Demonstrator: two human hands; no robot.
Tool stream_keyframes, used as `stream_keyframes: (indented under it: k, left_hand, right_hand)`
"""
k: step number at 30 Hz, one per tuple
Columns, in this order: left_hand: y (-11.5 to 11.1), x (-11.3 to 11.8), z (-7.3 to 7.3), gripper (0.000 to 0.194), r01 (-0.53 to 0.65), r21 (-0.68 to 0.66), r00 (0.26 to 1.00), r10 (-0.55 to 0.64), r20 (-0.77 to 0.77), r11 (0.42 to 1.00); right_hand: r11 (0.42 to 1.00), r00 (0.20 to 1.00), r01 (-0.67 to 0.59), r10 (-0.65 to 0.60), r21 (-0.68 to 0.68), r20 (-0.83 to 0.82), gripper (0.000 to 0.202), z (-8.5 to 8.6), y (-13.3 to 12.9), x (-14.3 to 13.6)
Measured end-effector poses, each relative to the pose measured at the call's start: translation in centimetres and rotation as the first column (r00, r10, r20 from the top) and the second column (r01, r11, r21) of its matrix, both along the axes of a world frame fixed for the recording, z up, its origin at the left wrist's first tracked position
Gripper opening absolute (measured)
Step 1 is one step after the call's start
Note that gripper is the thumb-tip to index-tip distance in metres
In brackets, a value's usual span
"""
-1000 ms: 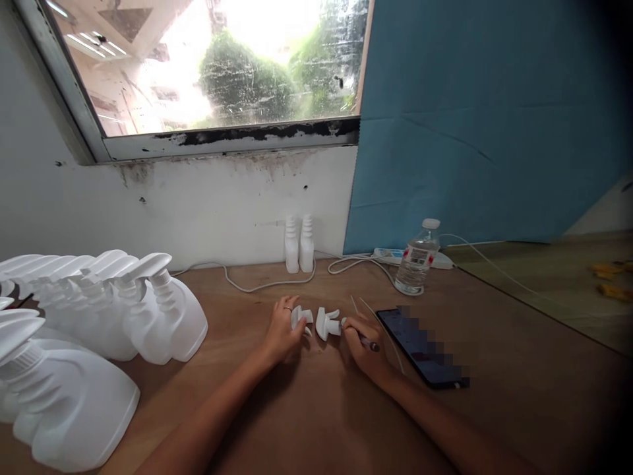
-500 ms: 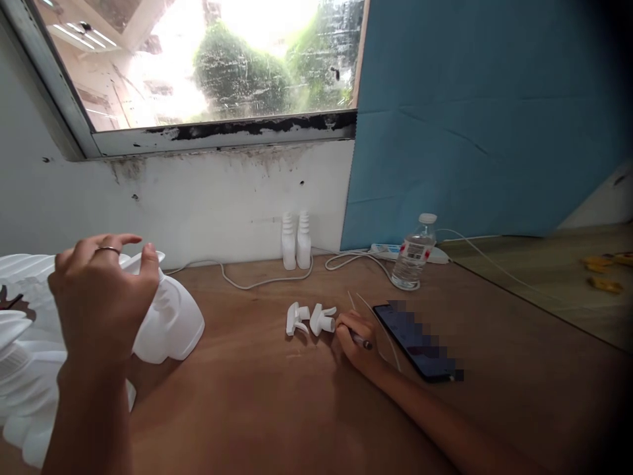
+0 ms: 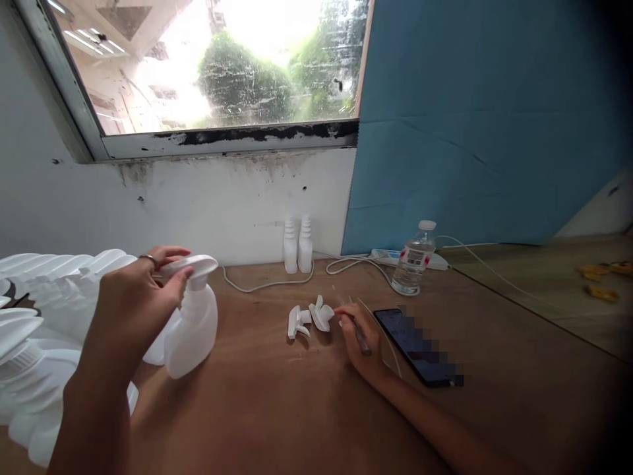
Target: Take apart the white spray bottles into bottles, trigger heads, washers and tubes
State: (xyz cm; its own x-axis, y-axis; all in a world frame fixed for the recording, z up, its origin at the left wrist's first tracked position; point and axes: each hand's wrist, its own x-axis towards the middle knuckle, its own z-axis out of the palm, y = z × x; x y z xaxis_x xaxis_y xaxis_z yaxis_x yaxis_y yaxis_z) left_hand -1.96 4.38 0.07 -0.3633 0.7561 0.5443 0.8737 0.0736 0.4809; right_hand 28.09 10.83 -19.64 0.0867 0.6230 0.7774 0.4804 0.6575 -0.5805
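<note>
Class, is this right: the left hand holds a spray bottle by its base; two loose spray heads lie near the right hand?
No: the head view shows the left hand gripping the spray bottle by its top. Two loose spray heads lie near the right hand.

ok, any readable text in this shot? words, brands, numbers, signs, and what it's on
Readable text: none.
Water bottle label: dark and red marks, too blurred to read.
Phone screen: partly pixelated, nothing legible.
Strip by the wall: blue patch, too small to make out.
White spray bottle in the left hand: no text visible.
</note>
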Motion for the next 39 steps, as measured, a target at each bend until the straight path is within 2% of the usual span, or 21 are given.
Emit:
stream_keyframes:
  k: [3,6,8,10,12,14,16,18,21,23,24,26,27,28,29,32,33,34,36,39]
  left_hand:
    - [-0.7,1.4,-0.6,0.024,0.239,0.093,0.971,-0.241,0.005,0.967]
    - [-1.4,2.8,-1.5,0.027,0.464,0.129,0.882,-0.471,0.025,0.876]
    - [-1.8,3.7,-1.9,0.025,0.571,0.131,0.815,-0.578,0.027,0.811]
    - [-2.1,4.6,-2.2,0.021,0.624,0.155,0.773,-0.634,0.026,0.766]
    - [-2.3,5.5,-2.4,0.019,0.62,0.207,0.766,-0.641,0.046,0.757]
    - [-2.3,6.1,-2.6,0.023,0.597,0.269,0.764,-0.638,0.094,0.756]
    - [-2.0,6.7,-3.0,0.032,0.588,0.331,0.746,-0.653,0.13,0.738]
    - [-1.6,7.1,-3.7,0.041,0.616,0.317,0.724,-0.677,0.132,0.721]
    - [-0.6,7.9,-5.4,0.059,0.706,0.092,0.694,-0.711,0.111,0.703]
    - [0.1,8.8,-6.7,0.075,0.759,-0.056,0.65,-0.749,0.128,0.649]
    - [0.4,9.3,-7.2,0.08,0.775,-0.091,0.632,-0.761,0.145,0.626]
    - [0.8,10.2,-8.1,0.075,0.789,-0.13,0.614,-0.763,0.202,0.601]
    - [0.8,10.5,-8.3,0.068,0.796,-0.144,0.604,-0.756,0.251,0.588]
    - [0.8,10.7,-8.4,0.06,0.819,-0.157,0.57,-0.756,0.322,0.551]
    - [0.7,10.8,-8.3,0.051,0.865,-0.169,0.497,-0.762,0.415,0.473]
    - [0.3,10.5,-7.4,0.039,0.992,-0.088,0.127,-0.709,0.694,0.092]
    - [0.2,10.2,-7.0,0.037,0.999,-0.04,0.038,-0.677,0.735,0.013]
    - [0.1,10.0,-6.7,0.036,1.0,-0.006,-0.006,-0.664,0.748,-0.016]
    - [0.1,9.7,-6.4,0.035,1.0,0.007,0.011,-0.684,0.729,0.023]
    - [0.5,9.5,-6.5,0.035,0.997,-0.037,0.077,-0.708,0.702,0.072]
  right_hand:
    - [0.98,0.982,-0.155,0.138,-0.124,-0.132,0.023,1.9,-0.6,-1.4]
    - [0.907,0.932,-0.356,0.325,-0.226,-0.162,0.033,5.1,-1.9,-3.1]
    - [0.859,0.888,-0.459,0.442,-0.228,-0.125,0.025,7.8,-3.2,-4.3]
    - [0.802,0.837,-0.547,0.535,-0.242,-0.119,0.03,10.5,-4.4,-5.3]
    - [0.725,0.768,-0.64,0.604,-0.253,-0.212,0.037,12.6,-5.2,-6.0]
    - [0.692,0.748,-0.662,0.587,-0.288,-0.309,0.031,13.9,-5.7,-6.2]
    - [0.725,0.786,-0.609,0.493,-0.322,-0.374,0.027,14.5,-5.8,-5.9]
    - [0.782,0.822,-0.528,0.372,-0.331,-0.43,0.026,14.6,-5.6,-5.2]
    - [0.846,0.795,-0.464,0.267,-0.263,-0.545,0.027,14.4,-5.1,-3.8]
    - [0.887,0.765,-0.425,0.243,-0.184,-0.596,0.026,14.5,-4.9,-3.1]
    - [0.903,0.757,-0.401,0.234,-0.152,-0.61,0.025,14.6,-4.9,-2.9]
    - [0.911,0.75,-0.391,0.235,-0.129,-0.618,0.025,14.8,-5.0,-2.5]
    - [0.902,0.745,-0.411,0.247,-0.134,-0.619,0.025,14.9,-5.0,-2.3]
    - [0.884,0.737,-0.443,0.264,-0.15,-0.622,0.026,15.1,-5.0,-2.2]
    - [0.857,0.723,-0.486,0.285,-0.17,-0.629,0.026,15.2,-5.0,-2.0]
    - [0.72,0.656,-0.653,0.381,-0.236,-0.652,0.033,15.5,-4.7,-1.4]
    - [0.662,0.628,-0.705,0.417,-0.254,-0.657,0.038,15.6,-4.5,-1.2]
    - [0.609,0.6,-0.749,0.455,-0.263,-0.658,0.042,15.6,-4.4,-1.1]
    - [0.547,0.559,-0.797,0.505,-0.256,-0.658,0.047,15.6,-4.1,-0.9]
    - [0.549,0.549,-0.796,0.474,-0.255,-0.688,0.051,15.6,-3.9,-0.9]
